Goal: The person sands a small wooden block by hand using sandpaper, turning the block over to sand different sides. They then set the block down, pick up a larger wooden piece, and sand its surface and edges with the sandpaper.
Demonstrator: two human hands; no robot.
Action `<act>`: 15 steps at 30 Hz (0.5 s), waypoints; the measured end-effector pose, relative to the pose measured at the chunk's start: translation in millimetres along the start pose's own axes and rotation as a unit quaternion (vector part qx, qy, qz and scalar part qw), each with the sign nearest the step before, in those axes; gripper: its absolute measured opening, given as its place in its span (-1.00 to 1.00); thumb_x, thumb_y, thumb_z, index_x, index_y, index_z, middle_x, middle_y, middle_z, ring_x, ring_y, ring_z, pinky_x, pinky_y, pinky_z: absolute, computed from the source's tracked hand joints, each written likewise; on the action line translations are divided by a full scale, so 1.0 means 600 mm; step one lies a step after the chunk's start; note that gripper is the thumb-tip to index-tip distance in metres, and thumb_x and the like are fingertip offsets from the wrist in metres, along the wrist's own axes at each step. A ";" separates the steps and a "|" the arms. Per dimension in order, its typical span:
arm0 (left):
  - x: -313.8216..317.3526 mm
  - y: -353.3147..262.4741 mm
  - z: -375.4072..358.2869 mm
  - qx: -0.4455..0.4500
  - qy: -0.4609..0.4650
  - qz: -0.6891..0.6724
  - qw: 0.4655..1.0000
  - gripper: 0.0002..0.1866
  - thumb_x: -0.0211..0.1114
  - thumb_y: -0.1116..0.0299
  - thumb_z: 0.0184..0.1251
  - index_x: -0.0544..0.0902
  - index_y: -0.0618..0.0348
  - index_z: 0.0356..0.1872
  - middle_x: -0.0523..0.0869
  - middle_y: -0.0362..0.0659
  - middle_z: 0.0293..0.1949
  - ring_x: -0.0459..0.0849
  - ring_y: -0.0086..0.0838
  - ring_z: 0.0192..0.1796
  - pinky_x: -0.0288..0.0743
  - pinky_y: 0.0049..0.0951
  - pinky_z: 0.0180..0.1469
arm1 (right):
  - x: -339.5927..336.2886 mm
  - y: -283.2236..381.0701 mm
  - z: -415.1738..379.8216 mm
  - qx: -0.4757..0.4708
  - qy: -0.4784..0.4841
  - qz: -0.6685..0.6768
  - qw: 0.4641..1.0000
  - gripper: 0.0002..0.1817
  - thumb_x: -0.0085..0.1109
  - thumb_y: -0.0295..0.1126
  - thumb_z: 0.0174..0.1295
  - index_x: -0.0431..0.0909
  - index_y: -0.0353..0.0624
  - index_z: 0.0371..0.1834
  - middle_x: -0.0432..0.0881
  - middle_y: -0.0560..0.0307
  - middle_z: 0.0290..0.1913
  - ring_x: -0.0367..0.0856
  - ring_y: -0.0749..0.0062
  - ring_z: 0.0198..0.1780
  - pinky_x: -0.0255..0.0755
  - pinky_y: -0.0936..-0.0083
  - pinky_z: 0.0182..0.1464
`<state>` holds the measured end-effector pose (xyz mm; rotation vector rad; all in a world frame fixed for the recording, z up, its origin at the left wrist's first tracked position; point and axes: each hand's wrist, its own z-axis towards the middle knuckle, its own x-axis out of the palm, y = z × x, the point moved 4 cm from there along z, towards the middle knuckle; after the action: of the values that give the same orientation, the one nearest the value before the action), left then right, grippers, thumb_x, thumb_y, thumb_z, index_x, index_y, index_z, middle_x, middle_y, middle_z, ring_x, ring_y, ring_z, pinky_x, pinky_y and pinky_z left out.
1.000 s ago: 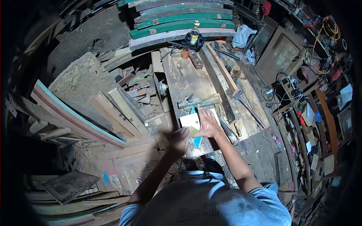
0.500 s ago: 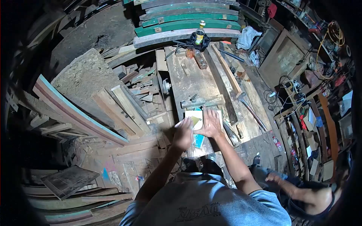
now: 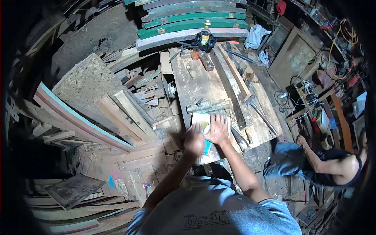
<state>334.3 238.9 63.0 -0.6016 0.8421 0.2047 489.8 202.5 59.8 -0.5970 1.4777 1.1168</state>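
A pale, flat, board-like piece (image 3: 199, 117) lies at the near end of the wooden workbench (image 3: 201, 88). My right hand (image 3: 218, 130) presses flat on its right side, fingers spread. At its left side is my left hand (image 3: 194, 141), fingers curled closed; what they grip, if anything, is hidden. Between the hands shows a yellow-green patch (image 3: 204, 124) on the pale piece. A bright blue strip (image 3: 207, 147) sticks out beneath, towards me. Just beyond lies a wooden crosspiece (image 3: 211, 107) on the bench.
Farther along the bench stand a yellow-capped bottle (image 3: 205, 35) and glass jars (image 3: 206, 62). A hammer (image 3: 258, 111) lies on planks to the right. Timber offcuts (image 3: 147, 88) crowd the left. Another person (image 3: 325, 160) is low at the right, beside cluttered shelves.
My left hand has shifted slightly right and towards me over the pale piece. My right hand stays nearly in place. The other person has moved forward, further into view.
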 end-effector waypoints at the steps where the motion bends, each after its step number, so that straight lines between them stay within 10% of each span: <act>1: -0.001 -0.006 -0.017 -0.006 0.022 0.010 1.000 -0.44 0.24 0.41 0.40 0.68 0.61 0.33 0.67 0.36 0.44 0.59 0.20 0.56 0.45 0.04 0.63 | -0.002 -0.001 0.002 -0.010 0.003 0.002 1.000 0.14 0.44 0.29 0.04 0.44 -0.34 0.58 0.52 -0.34 0.39 0.40 -0.26 0.56 0.08 -0.19 0.68; 7: 0.021 0.004 0.073 -0.099 0.192 0.040 0.976 -0.46 0.24 0.42 0.42 0.69 0.58 0.35 0.65 0.35 0.49 0.59 0.15 0.59 0.46 0.02 0.63 | 0.035 -0.020 0.003 -0.041 -0.030 -0.025 0.998 0.17 0.45 0.31 0.03 0.43 -0.37 0.59 0.53 -0.34 0.35 0.45 -0.22 0.46 0.12 -0.18 0.63; 15: 0.035 0.008 0.010 -0.067 0.139 0.017 0.988 -0.42 0.22 0.47 0.48 0.60 0.61 0.46 0.56 0.39 0.57 0.51 0.13 0.66 0.36 0.03 0.71 | 0.026 -0.016 0.003 -0.025 -0.015 0.015 0.999 0.12 0.42 0.28 0.05 0.46 -0.36 0.56 0.53 -0.38 0.38 0.44 -0.30 0.50 0.12 -0.21 0.64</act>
<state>350.0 245.1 48.1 -0.7538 1.1146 0.2135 494.9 203.3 42.2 -0.5927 1.4393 1.1845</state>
